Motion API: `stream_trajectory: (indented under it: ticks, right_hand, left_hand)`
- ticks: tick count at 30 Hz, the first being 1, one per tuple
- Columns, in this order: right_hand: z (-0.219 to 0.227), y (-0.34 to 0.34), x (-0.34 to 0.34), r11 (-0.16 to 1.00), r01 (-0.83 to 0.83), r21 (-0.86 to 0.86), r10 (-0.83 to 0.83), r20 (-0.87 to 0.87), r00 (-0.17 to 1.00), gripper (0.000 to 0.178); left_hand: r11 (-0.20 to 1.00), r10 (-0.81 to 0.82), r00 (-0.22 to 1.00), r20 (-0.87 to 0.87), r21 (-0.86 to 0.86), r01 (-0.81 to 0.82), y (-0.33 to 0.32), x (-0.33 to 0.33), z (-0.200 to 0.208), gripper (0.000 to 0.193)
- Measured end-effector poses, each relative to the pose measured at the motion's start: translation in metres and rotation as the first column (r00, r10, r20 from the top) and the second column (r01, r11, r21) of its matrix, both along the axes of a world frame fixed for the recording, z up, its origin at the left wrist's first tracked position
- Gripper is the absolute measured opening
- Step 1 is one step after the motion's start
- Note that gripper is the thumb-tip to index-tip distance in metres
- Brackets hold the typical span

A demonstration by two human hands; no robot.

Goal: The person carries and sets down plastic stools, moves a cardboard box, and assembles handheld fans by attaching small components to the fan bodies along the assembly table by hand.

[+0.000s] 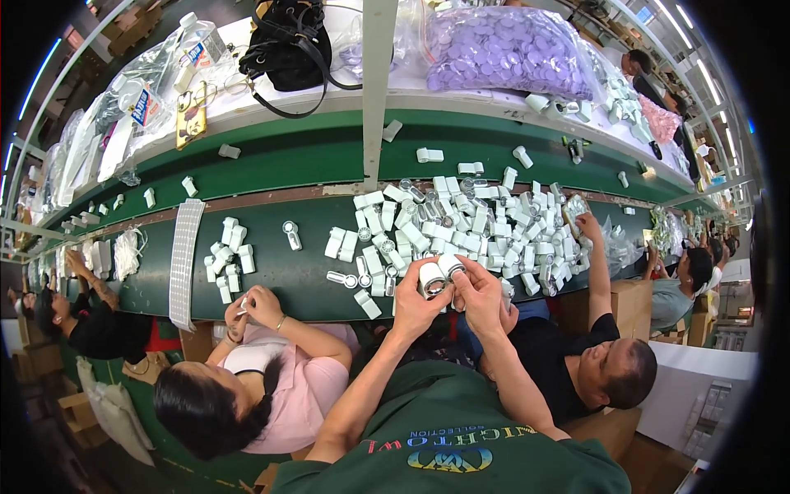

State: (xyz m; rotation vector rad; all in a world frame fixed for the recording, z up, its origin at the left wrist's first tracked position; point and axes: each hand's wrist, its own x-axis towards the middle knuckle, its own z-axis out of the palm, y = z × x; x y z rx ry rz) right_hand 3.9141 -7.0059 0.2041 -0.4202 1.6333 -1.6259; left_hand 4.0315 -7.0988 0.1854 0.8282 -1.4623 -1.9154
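Observation:
In front of my chest, at the near edge of the green bench, both hands are together. My left hand (420,304) is closed around a small white plastic device (430,278) with a shiny round end. Close against it, my right hand (482,298) grips a second white piece (449,263), its thumb and fingers bent over it. Where the two pieces meet is partly hidden by the fingers. Just beyond my hands spreads a large heap of similar white devices (469,216), some with clear or silver round heads.
A person in pink (304,370) works close on my left; one in black (559,370) reaches into the heap on my right. A metal post (376,99) stands ahead. The shelf beyond holds a bag of purple discs (510,53) and a black bag (288,45).

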Motion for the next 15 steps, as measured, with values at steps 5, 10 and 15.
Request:
stream_trajectory:
  ticks: [5,10,15]
  right_hand:
    - [0.001,-0.001,-0.004,1.000,-0.006,-0.002,0.006,0.098,0.995,0.037]
    - [-0.002,-0.007,-0.008,0.994,-0.093,0.049,0.090,0.066,0.994,0.036]
    - [-0.006,-0.001,-0.017,0.988,-0.145,0.056,0.133,0.184,0.974,0.039]
  left_hand:
    - [0.999,0.034,0.999,0.014,-0.024,-0.034,0.003,-0.001,-0.001,0.050]
    - [0.998,0.063,0.998,0.007,-0.020,-0.063,0.006,0.003,-0.021,0.049]
    - [1.000,0.020,0.997,0.072,0.012,-0.020,0.000,0.007,-0.018,0.047]
